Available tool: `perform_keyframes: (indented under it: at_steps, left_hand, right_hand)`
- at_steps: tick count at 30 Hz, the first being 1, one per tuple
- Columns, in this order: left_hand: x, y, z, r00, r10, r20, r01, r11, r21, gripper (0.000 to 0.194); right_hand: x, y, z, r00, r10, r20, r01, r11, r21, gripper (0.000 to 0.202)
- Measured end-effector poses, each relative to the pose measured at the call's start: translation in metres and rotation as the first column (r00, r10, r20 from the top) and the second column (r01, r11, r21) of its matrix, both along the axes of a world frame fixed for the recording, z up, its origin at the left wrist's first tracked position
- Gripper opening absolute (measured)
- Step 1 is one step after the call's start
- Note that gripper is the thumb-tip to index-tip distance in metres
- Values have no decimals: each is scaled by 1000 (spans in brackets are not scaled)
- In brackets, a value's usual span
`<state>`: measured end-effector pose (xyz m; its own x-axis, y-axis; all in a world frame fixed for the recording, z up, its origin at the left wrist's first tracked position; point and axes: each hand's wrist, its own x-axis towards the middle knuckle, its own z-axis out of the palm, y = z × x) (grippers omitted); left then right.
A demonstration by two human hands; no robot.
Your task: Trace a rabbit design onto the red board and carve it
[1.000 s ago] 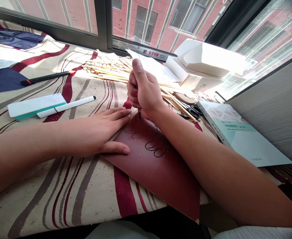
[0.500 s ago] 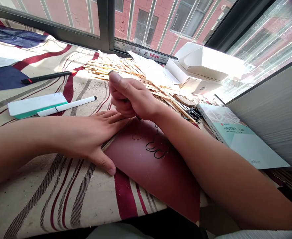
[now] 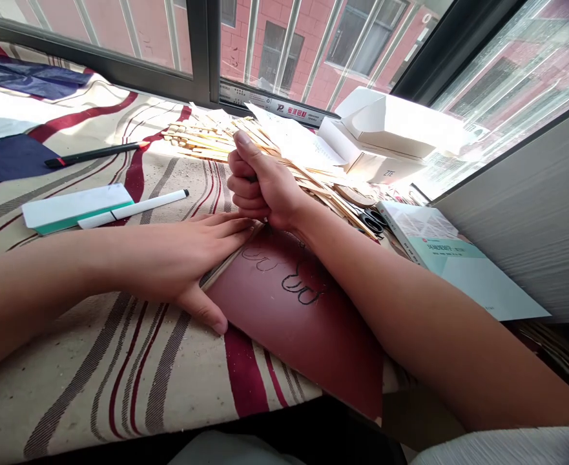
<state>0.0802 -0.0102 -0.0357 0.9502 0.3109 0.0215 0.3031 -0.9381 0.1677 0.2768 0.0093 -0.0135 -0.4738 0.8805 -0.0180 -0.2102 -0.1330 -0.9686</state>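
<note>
A reddish-brown board lies tilted across the table's front edge, with curved black outlines on its face. My left hand rests flat along the board's left edge, fingers stretched forward and thumb apart at its near side. Above the far part of the board, my right hand is closed in a fist, thumb uppermost. Whatever the fist holds is hidden, apart from a small dark bit below it near the board. Both hands are close together, the left fingertips just beneath the right fist.
A white marker leans on a white-and-green block at left, near a black pencil. Thin wooden sticks, a white box, scissors and a book lie beyond and right. The striped cloth covers the table.
My right fist has shifted slightly right and turned more upright, uncovering more outlines on the board. My left hand stays in nearly the same place. The view has tilted slightly.
</note>
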Motion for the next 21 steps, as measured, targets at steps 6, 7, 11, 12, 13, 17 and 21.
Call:
perform_keyframes:
  at_steps: [6,7,11,12,13,17,21]
  left_hand:
    - [-4,4,-9,1000,12,-18,-12,1000,10,136]
    - [-5,4,-9,999,24,-32,-24,1000,5,136]
    - [-4,4,-7,995,61,-82,-65,997,-47,139]
    - [-4,4,-6,994,62,-93,-67,996,-55,139]
    - [-4,3,-5,993,61,-97,-67,996,-57,139]
    - [-5,1,-4,991,72,-116,-78,996,-46,138]
    - [-4,1,-1,977,104,-188,-118,991,-62,139]
  right_hand:
    - [-5,9,-6,918,-397,-8,395,915,-82,59]
    - [-6,9,-6,908,-419,-5,417,905,-83,59]
    - [-5,6,-6,878,-478,-12,476,877,-73,58]
    - [-4,5,-6,861,-507,-23,505,860,-74,57]
    - [-3,5,-7,840,-542,-34,538,839,-83,56]
    - [-1,3,-9,752,-655,-69,643,753,-137,54]
    - [0,1,-6,729,-681,-65,659,725,-199,52]
